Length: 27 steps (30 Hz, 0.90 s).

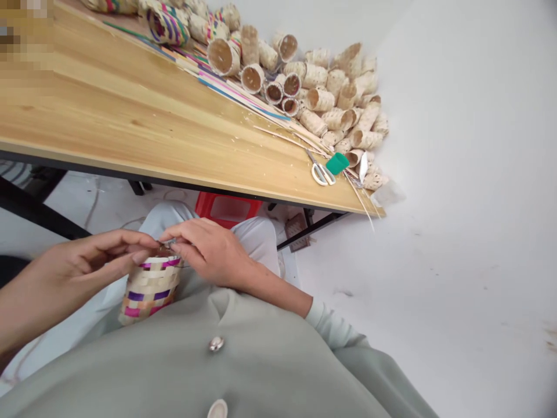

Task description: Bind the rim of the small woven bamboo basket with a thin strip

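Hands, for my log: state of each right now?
Left hand: closed, pinching the rim of the woven basket.
Right hand: closed, pinching the same rim.

Rim of the woven basket [150, 290] is hidden from me: left hand [82, 261] and right hand [209, 249] cover it — top-left patch [24, 29] is blurred.

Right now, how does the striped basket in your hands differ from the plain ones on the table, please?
The small striped woven basket carries purple and pink bands; the pale woven baskets are plain straw-coloured. The striped basket sits mouth-up in the lap; the pale baskets lie tumbled on the wooden table. Both are woven cylinders.
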Each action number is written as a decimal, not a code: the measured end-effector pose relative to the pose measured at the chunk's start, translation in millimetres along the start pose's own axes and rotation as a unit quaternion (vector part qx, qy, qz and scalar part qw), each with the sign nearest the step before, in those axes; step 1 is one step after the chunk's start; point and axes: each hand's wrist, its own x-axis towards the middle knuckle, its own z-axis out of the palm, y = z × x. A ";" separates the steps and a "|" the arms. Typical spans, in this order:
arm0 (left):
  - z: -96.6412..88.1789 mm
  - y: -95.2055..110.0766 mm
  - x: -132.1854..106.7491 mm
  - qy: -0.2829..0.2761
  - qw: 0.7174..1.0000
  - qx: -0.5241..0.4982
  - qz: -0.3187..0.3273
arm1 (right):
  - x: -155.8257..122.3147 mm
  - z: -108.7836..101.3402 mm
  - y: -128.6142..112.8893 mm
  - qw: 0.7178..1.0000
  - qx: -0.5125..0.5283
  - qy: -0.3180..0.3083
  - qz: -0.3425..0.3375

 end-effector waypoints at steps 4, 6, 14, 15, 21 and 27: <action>-1.5 -2.0 -0.9 0.005 1.000 -0.019 0.005 | -0.2 4.4 -3.1 1.000 -0.018 -0.006 -0.022; -1.8 -4.8 -0.4 0.006 1.000 -0.017 0.014 | -0.8 7.8 -3.4 0.999 -0.013 -0.005 -0.034; -10.4 -6.1 -2.4 0.027 0.998 0.045 0.040 | 0.3 14.0 1.8 0.998 0.048 -0.008 -0.045; -12.9 -4.8 -2.0 0.038 0.997 0.060 0.035 | 0.5 13.1 1.8 0.998 0.052 -0.010 -0.047; -27.9 -7.9 7.6 0.066 0.983 0.144 0.098 | 1.1 6.0 -1.9 0.997 0.056 -0.040 -0.029; -35.2 -8.7 20.7 -0.120 0.960 0.172 0.186 | 1.7 11.5 -0.6 0.995 0.015 -0.076 -0.059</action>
